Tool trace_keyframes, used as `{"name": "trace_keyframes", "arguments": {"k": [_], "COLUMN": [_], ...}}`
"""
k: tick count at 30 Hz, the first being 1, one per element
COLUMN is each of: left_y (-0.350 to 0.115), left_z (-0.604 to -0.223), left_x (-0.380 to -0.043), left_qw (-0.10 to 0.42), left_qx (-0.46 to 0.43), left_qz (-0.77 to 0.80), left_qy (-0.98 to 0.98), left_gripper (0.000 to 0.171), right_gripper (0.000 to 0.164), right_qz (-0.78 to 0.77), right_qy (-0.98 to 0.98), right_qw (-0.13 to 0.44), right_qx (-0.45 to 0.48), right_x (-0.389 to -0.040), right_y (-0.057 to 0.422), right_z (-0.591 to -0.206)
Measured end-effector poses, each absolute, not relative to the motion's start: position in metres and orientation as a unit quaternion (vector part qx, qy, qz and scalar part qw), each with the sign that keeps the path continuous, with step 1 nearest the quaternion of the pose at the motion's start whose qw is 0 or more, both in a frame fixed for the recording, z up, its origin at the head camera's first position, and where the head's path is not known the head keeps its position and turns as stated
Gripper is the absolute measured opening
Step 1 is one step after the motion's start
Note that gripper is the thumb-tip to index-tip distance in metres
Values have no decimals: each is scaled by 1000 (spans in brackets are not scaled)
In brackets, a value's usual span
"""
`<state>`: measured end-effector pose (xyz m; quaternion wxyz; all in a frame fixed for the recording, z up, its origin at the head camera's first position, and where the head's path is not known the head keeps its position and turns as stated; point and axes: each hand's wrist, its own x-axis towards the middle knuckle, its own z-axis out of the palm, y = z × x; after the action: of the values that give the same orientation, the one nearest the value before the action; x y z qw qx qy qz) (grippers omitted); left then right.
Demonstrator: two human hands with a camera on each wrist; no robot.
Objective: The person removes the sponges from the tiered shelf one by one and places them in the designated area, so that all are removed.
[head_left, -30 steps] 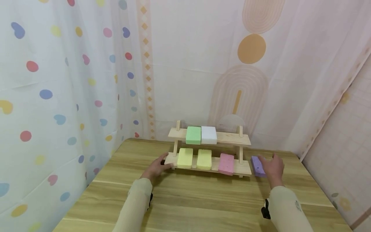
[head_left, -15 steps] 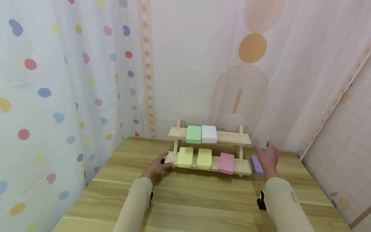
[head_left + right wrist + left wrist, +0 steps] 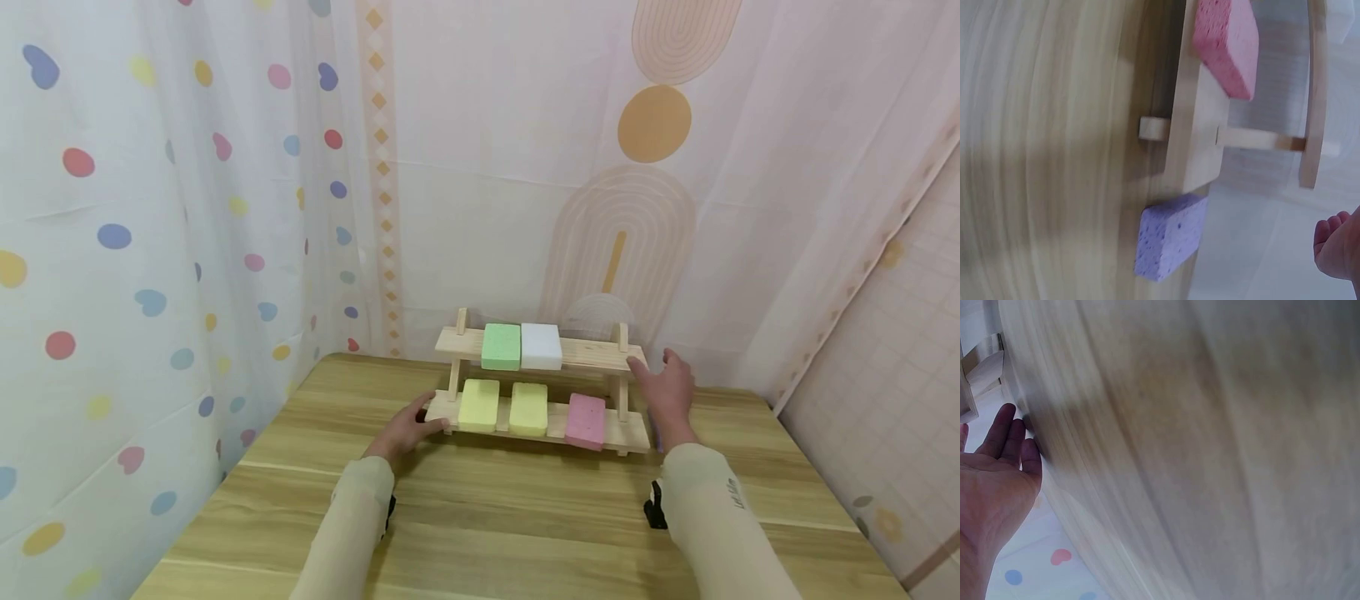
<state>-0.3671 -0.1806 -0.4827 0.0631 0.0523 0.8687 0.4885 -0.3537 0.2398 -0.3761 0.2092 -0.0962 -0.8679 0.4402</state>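
Observation:
A two-tier wooden rack stands near the table's back. Its upper shelf bears a green sponge beside a white sponge. Two yellow sponges, the left one and the right one, lie below with a pink sponge. My left hand is at the lower shelf's left end, thumb at the front edge, fingers extended. My right hand holds nothing; its thumb overlaps the upper shelf's right end in the head view. A purple sponge lies on the table beside the rack, mostly hidden by that hand in the head view.
The wooden table stretches in front of the rack. A pale patterned curtain hangs right behind it, and a dotted curtain closes off the left side. Another curtain borders the right.
My right hand has risen off the purple sponge and moved left toward the upper shelf's right end. The purple sponge stays on the table. The left hand has kept its place.

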Motion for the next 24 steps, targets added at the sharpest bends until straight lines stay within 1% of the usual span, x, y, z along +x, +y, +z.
{"name": "trace_keyframes", "arguments": {"k": [10,16,24], "left_y": [-183,-183,-180], "left_z": [-484,-484,-481], "left_x": [-369,-371,-368], "left_qw": [62,58,58], "left_qx": [50,56,52], "left_qz": [482,473,468], "left_qy": [872,877,880], "left_gripper": [80,79,79], "right_gripper": [76,79,80], "right_qz": [464,472,481], "right_qy": [-860,-860,-856], "right_qw": [198,183,181], "right_qx": [-69,-59,-49], "right_x": [-363,-371,-374], "right_y": [203,180,150], "right_z": [-365,-366,-372]}}
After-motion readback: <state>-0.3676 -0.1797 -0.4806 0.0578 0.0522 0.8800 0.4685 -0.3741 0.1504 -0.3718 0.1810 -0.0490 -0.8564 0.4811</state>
